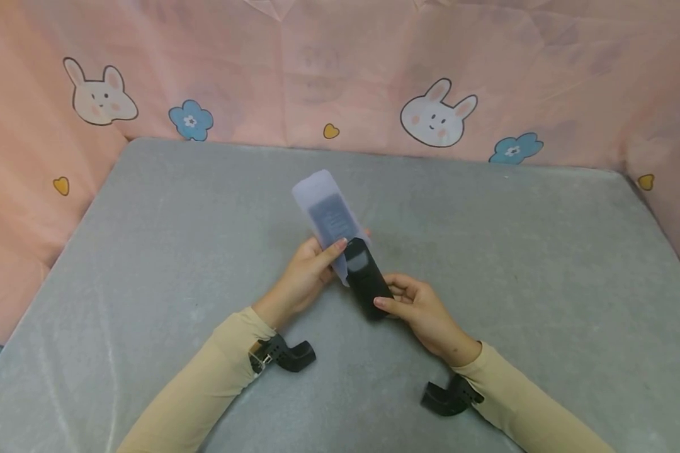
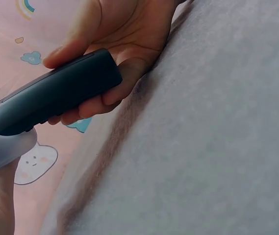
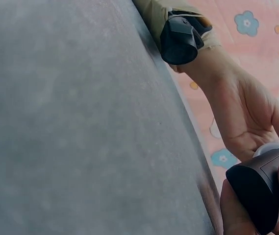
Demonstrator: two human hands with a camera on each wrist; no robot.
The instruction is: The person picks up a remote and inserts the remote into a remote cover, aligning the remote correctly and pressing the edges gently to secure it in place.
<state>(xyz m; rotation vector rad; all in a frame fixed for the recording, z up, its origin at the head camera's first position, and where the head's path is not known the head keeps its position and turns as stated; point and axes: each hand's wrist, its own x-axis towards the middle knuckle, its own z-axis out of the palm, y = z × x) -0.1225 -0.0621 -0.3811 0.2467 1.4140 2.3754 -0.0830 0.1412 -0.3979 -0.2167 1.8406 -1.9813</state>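
Observation:
A black remote control (image 1: 365,277) sticks halfway out of a translucent pale cover (image 1: 325,207), held just above the grey table (image 1: 147,251). My left hand (image 1: 325,255) grips the cover's open end, thumb on top. My right hand (image 1: 391,296) pinches the remote's bare near end. In the left wrist view the remote (image 2: 56,95) lies in the right hand (image 2: 124,34), its far end inside the cover (image 2: 4,147). The right wrist view shows the remote's end (image 3: 257,188) against the left hand (image 3: 242,112).
The grey padded table is bordered on three sides by a pink cloth wall (image 1: 340,75) printed with rabbits and flowers. Black camera mounts sit on the left wrist (image 1: 286,353) and the right wrist (image 1: 447,396). Nothing else lies on the surface.

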